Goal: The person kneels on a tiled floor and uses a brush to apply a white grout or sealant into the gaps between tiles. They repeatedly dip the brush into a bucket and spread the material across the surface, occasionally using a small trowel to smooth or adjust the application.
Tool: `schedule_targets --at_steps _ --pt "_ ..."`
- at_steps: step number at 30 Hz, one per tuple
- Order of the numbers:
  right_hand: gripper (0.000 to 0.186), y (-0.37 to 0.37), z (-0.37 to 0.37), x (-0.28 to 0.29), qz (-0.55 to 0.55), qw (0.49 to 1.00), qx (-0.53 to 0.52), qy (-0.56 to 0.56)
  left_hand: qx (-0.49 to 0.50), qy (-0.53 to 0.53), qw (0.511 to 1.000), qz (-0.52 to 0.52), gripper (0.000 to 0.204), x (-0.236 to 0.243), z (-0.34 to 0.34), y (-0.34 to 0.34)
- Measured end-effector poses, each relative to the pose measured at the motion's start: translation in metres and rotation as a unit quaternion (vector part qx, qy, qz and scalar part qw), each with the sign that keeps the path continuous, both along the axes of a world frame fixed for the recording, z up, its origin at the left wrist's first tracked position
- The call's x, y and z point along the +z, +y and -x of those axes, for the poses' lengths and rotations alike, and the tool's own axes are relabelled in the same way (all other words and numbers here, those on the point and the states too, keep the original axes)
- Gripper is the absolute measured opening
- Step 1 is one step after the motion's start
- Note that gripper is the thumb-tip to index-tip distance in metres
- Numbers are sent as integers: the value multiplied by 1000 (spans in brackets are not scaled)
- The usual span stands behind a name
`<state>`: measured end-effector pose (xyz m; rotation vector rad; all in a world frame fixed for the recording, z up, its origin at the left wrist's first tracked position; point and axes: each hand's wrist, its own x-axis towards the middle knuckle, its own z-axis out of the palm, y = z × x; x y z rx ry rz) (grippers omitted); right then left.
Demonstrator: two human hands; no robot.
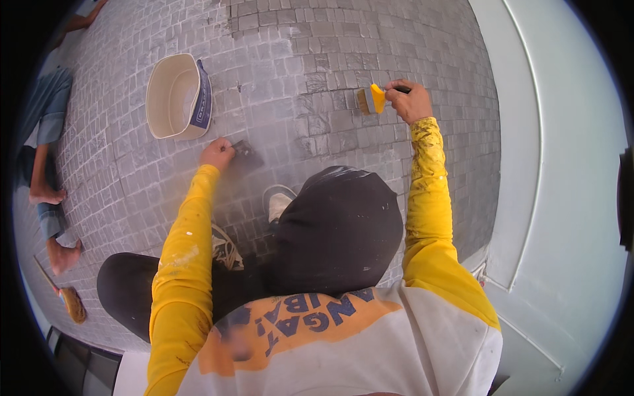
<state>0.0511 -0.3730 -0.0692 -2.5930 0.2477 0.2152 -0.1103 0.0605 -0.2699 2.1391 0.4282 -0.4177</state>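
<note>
My right hand (411,101) is closed round the black end of a paintbrush (378,99), which has a yellow part and tan bristles pointing left. The brush is over the darker, wet-looking part of the stone-block paving (350,135). Low over the paler blocks, my left hand (218,154) pinches a dark, flat, squarish piece (246,153); its exact kind is blurred. Just beyond that hand stands a cream plastic bucket (156,99) with a blue label on its right side. Its inside walls show, but its contents are hard to make out.
At the far left, another person's bare feet (65,256) and jeans (56,99) show. Near them lies a brush with tan bristles (72,305) and a long handle. A pale wall (568,165) with a pipe (536,165) runs along the right. My bent knees (343,231) are between my arms.
</note>
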Motion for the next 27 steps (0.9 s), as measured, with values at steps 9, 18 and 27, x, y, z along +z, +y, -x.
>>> schedule_targets --at_steps 9,18,27 --pt "31 7 -38 15 -118 993 -2 29 -16 -1 1000 17 22 -4 -1 2" --pt "32 68 -42 21 -243 926 252 143 -16 20 999 40 23 -11 -1 4" --pt "27 93 -33 32 -5 961 208 183 -33 -37 999 -20 37 10 7 -6"
